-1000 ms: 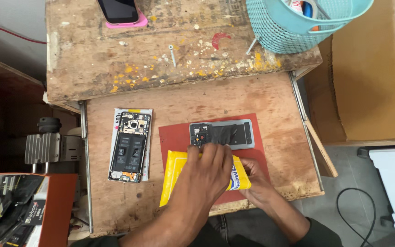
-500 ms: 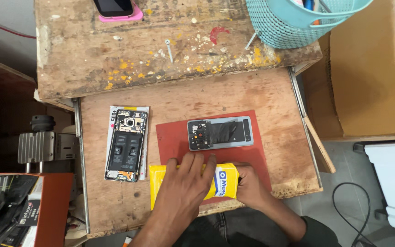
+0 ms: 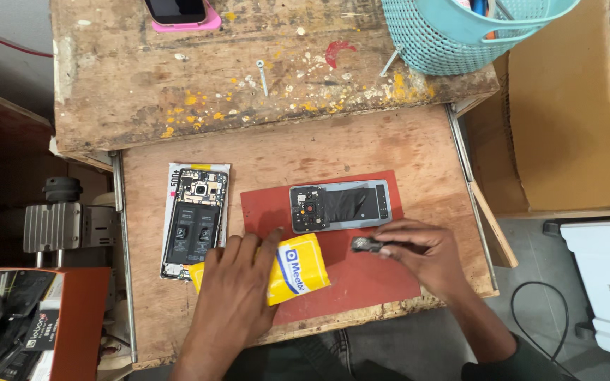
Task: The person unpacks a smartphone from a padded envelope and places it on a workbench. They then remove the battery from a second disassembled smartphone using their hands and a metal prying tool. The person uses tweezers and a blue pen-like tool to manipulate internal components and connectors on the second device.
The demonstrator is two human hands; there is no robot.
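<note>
My left hand [image 3: 238, 282] lies flat on a yellow packet [image 3: 294, 268] with a blue label, pressing it onto the red mat [image 3: 361, 282]. My right hand [image 3: 425, 250] pinches a small dark part [image 3: 367, 245] at the mat's right side, just below an opened phone back [image 3: 340, 207] with exposed board and black shielding. A second opened phone [image 3: 195, 219], showing its battery and board, lies upright to the left of the mat, beside my left hand.
A paint-stained wooden bench top [image 3: 248, 77] sits behind the pull-out shelf [image 3: 284, 141], with a loose screw [image 3: 262, 74], a phone on a pink case [image 3: 178, 13] and a teal mesh basket [image 3: 460, 35]. Cardboard [image 3: 566, 120] stands right; a metal device [image 3: 58, 226] left.
My right hand has drawn out from the yellow packet to the right, now pinching the small dark part. My left hand stays on the packet, which looks more folded.
</note>
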